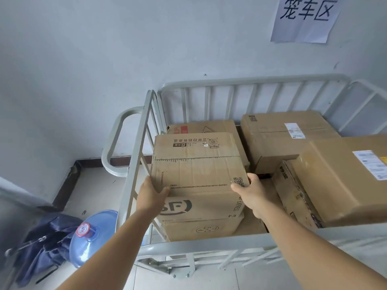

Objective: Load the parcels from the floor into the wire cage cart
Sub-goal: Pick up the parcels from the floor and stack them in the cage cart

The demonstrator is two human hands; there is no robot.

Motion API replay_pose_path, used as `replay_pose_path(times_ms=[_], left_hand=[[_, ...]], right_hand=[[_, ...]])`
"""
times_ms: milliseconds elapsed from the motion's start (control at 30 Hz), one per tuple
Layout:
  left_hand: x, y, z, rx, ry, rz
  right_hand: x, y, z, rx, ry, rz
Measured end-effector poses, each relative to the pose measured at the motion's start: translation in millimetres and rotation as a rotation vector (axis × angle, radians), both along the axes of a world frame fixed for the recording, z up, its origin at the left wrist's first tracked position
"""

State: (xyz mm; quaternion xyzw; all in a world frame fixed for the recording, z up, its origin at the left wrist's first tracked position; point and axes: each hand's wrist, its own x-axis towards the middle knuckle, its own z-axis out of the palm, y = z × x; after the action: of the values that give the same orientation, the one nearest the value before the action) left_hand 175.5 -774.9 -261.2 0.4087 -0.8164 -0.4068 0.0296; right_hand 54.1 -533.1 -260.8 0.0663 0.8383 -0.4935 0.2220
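Box point(196, 164) clamped at near corners by left hand point(151, 194) and right hand point(250, 190), fingers curled on it. Perched atop stack in cart point(209, 246); toppling likely if released off-centre.

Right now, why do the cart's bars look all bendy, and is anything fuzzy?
Head view: the wide lens bows the wire cage cart rails near the edges; light is soft and even, without glare; the SF box between both hands is sharp, while the bottom left corner smears.
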Motion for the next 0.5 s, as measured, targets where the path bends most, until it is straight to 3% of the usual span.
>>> replay_pose_path(times_ms=[233,500], left_hand=[[2,22,22,-0.376,-0.117,-0.341],[-9,100,67,-0.524,-0.071,-0.836]], right_hand=[[29,4,35,0.27,0.101,0.151],[77,59,71,0.594,0.323,0.187]])
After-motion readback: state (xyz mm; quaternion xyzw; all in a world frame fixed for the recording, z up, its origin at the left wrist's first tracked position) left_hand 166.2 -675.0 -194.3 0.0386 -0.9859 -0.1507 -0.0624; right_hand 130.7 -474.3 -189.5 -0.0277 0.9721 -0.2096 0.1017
